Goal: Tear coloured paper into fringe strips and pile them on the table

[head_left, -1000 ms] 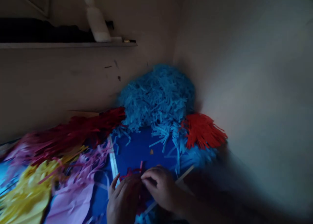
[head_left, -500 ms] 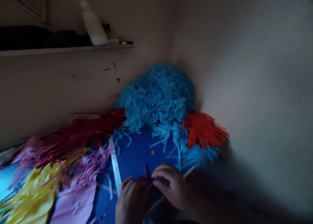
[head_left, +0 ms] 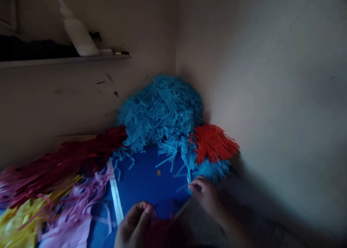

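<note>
My left hand (head_left: 135, 224), low in the middle of the view, pinches the top edge of dark pink-red fringed paper (head_left: 157, 233) between thumb and fingers. The paper hangs in shadow, so its lower part is hard to make out. Off to the right, apart from that paper, my right hand (head_left: 204, 195) is raised by the table's edge. Its thumb and fingertips are drawn together; whatever lies between them, if anything, is too small to see. Just beyond its fingertips dangle light blue paper strips (head_left: 189, 174).
A big heap of blue shredded paper (head_left: 165, 110) fills the corner on the blue table (head_left: 146, 183), with red fringe (head_left: 214, 143) beside it. Dark red (head_left: 73, 157), lilac (head_left: 73, 219) and yellow fringed paper (head_left: 21, 219) lie left. A white bottle (head_left: 80, 36) leans on the shelf (head_left: 65, 60).
My right hand has moved away from my left hand, to the right. My left hand has turned and sits slightly lower, still with the pink-red paper. The view has swung right.
</note>
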Tool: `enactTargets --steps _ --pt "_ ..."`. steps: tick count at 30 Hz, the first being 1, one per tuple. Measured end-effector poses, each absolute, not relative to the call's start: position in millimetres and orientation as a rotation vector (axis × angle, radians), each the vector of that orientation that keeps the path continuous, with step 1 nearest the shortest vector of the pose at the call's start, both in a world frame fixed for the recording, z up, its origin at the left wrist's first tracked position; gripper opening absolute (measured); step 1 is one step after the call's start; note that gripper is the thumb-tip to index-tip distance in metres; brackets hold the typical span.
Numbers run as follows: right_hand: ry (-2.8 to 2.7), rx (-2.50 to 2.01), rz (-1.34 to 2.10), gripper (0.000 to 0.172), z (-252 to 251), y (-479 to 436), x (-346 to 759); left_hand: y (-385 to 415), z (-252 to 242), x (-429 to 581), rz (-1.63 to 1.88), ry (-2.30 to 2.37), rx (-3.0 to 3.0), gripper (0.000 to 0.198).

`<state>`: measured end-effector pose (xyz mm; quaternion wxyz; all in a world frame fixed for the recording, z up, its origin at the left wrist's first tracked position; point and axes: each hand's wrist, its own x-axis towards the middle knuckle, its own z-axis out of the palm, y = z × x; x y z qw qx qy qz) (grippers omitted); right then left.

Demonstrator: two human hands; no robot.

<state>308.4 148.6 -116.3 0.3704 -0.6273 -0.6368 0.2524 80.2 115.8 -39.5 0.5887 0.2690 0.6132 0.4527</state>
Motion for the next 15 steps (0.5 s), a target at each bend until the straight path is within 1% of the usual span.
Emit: enactTargets --steps 2,6,9,12,15 --pt "-1.474 -1.482 0.742 0.023 -107 149 305 116 -43 75 1.026 1.449 0.622 0.048" --pt "-1.282 -1.225 1.113 0.024 -86 145 274 117 -56 82 1.022 1.397 0.764 0.046" --pt "-1.217 -1.130 1.220 0.027 -76 143 246 117 -58 96 1.033 1.258 0.831 0.043" --pt "-1.070 -1.092 1.383 0.028 -74 143 230 117 -55 103 1.001 1.275 0.762 0.044" --pt "-0.734 -0.950 1.600 0.030 -79 152 228 117 -56 101 0.963 1.337 0.761 0.046"
